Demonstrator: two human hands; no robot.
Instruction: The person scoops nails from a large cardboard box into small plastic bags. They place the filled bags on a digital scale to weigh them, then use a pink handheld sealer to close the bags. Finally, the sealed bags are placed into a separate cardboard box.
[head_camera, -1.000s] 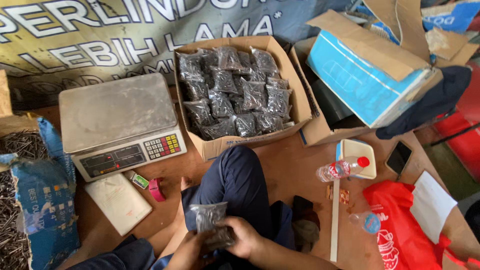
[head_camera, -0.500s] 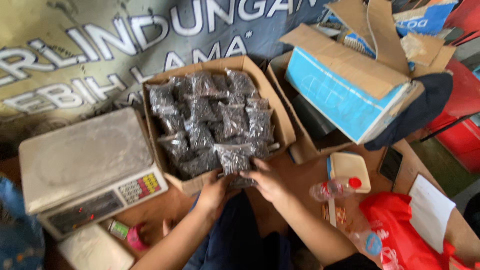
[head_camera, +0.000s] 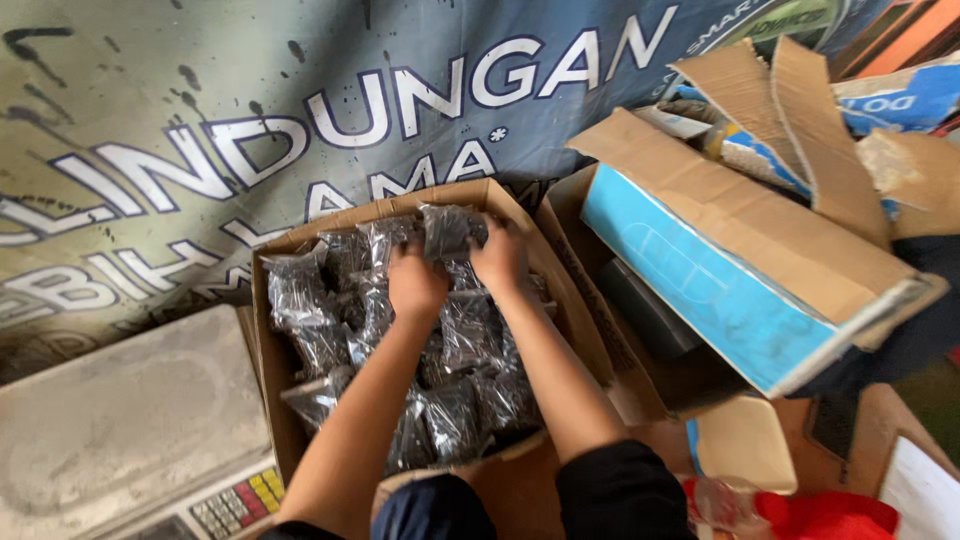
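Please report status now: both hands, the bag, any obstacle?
Left hand and right hand both grip plastic bag. Bag over far end of cardboard box. Nothing blocking.

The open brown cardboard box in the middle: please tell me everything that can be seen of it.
The open brown cardboard box is plain corrugated board, flaps folded outward, and is filled with small clear plastic bags of dark pieces. It sits in front of a printed banner, between a grey weighing scale and a blue-sided carton. The left hand and right hand reach in, pressing a bag at the far end.
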